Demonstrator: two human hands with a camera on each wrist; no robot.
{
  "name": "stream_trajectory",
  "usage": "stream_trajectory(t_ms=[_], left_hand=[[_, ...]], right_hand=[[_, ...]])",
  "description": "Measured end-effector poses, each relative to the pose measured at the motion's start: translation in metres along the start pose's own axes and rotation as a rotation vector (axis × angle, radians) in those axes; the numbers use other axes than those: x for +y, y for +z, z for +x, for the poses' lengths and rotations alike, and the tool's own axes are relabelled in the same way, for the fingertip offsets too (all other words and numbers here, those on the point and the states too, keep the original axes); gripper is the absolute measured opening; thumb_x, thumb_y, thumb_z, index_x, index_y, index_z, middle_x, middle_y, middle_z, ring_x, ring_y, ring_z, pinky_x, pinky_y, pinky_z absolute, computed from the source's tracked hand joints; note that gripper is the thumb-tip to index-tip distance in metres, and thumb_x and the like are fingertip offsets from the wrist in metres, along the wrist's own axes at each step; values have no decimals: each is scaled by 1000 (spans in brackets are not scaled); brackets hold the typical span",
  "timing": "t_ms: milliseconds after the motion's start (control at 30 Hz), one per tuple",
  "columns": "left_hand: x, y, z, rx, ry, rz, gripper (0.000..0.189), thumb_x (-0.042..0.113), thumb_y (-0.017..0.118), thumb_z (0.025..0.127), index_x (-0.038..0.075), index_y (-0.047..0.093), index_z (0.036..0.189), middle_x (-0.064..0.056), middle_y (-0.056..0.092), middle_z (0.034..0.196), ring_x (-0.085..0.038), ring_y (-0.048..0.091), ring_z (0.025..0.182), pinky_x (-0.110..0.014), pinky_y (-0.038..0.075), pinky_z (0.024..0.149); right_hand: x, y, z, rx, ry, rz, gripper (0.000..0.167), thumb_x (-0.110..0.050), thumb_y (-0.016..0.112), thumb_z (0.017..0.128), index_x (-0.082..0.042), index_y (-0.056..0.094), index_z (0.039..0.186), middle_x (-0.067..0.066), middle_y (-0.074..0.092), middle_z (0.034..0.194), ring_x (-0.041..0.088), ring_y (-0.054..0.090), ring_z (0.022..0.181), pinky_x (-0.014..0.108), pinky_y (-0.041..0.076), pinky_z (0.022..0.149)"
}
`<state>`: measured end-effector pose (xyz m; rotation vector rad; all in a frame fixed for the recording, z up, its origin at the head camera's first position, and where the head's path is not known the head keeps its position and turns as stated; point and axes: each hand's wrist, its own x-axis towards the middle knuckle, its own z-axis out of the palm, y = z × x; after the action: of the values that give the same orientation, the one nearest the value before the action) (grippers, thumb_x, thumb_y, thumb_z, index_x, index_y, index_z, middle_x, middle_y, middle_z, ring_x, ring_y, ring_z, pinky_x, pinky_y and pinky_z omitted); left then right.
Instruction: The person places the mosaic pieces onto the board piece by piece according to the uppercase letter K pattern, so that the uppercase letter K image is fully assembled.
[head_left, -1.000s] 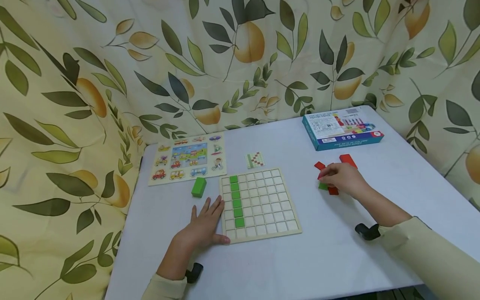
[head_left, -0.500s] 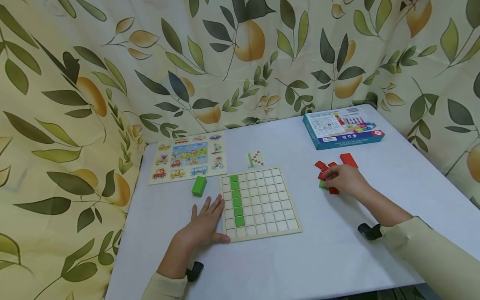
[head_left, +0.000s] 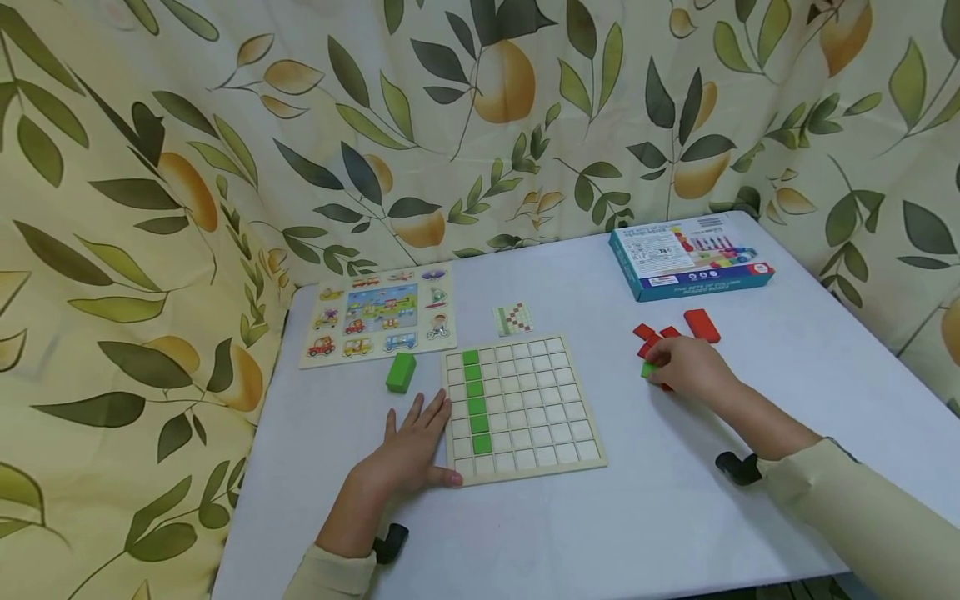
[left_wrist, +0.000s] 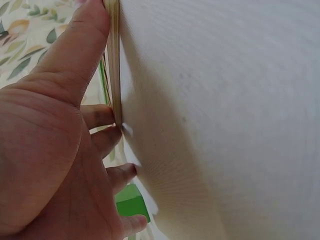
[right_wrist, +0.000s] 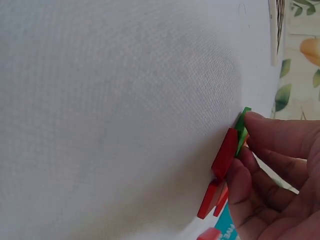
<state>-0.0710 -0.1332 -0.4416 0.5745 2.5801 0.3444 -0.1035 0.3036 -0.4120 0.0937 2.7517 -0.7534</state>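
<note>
My left hand (head_left: 408,450) lies with spread, straight fingers at the left edge of the wooden grid board (head_left: 536,477), thumb at its lower left corner. A column of several green tiles (head_left: 477,406) fills part of the board's second column. Off to the right, my right hand (head_left: 693,365) pinches at a green tile (right_wrist: 242,124), thumb on one side and fingertips on the other. Several red tiles (right_wrist: 225,152) lie in a loose pile right beside those fingers, partly hidden by them in the head view.
A green block (head_left: 401,372) stands left of the board. Behind lie a vehicle picture board (head_left: 322,329) and a small pattern card (head_left: 513,318). A red block (head_left: 702,326) sits beyond my right hand, with a teal box (head_left: 690,283) farther back.
My right hand has shifted slightly from the red tiles down to the green tile, uncovering more red ones. My left hand stays in place on the board.
</note>
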Motion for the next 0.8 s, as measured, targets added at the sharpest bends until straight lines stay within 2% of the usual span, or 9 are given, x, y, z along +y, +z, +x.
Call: stream_trajectory(t_ms=[400, 567, 800], left_hand=[[-3, 2, 2, 2, 7, 13, 121, 58, 83, 72, 14, 16, 163, -1, 5, 170, -33, -2, 154, -69, -1, 115], [-3, 1, 1, -4, -2, 1, 121, 57, 84, 72, 15, 15, 163, -1, 4, 170, -32, -3, 154, -68, -2, 115], [-2, 1, 1, -8, -1, -9, 121, 56, 84, 72, 15, 15, 163, 0, 3, 170, -32, -5, 154, -67, -3, 115]], right_hand=[[-4, 4, 3, 15, -36, -43, 40, -6, 84, 78, 5, 72, 114, 15, 69, 97, 37, 59, 96, 37, 57, 71], [-6, 3, 2, 16, -51, -28, 37, -7, 84, 78, 4, 71, 110, 14, 68, 94, 35, 59, 93, 38, 56, 71], [-9, 0, 0, -20, -46, 39, 31, -12, 82, 83, 2, 71, 109, 10, 68, 93, 28, 59, 88, 32, 54, 68]])
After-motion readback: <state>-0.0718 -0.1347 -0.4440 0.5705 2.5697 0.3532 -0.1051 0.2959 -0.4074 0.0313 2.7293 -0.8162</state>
